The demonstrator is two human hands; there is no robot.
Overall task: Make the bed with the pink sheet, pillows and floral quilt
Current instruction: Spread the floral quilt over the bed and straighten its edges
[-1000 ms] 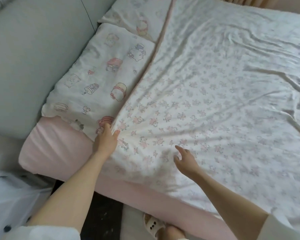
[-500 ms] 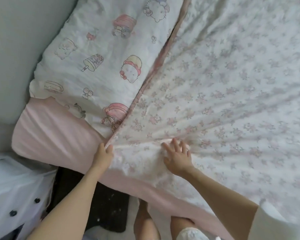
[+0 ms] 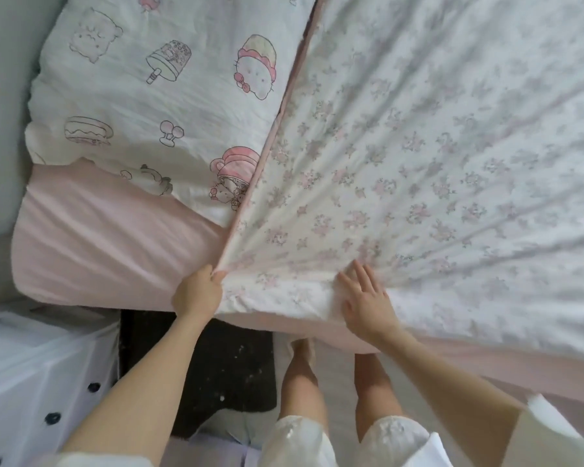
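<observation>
Your left hand (image 3: 199, 293) sits at the bed's near edge, right on the quilt (image 3: 435, 156) corner. Your right hand (image 3: 368, 305) lies on the quilt just to its right. The quilt spreads right and away over the sheet (image 3: 91, 244). The pillow (image 3: 155, 85) lies on the sheet to the quilt's left, its right side under the quilt's border. A cabinet (image 3: 38, 375) stands at your left, below the bed.
</observation>
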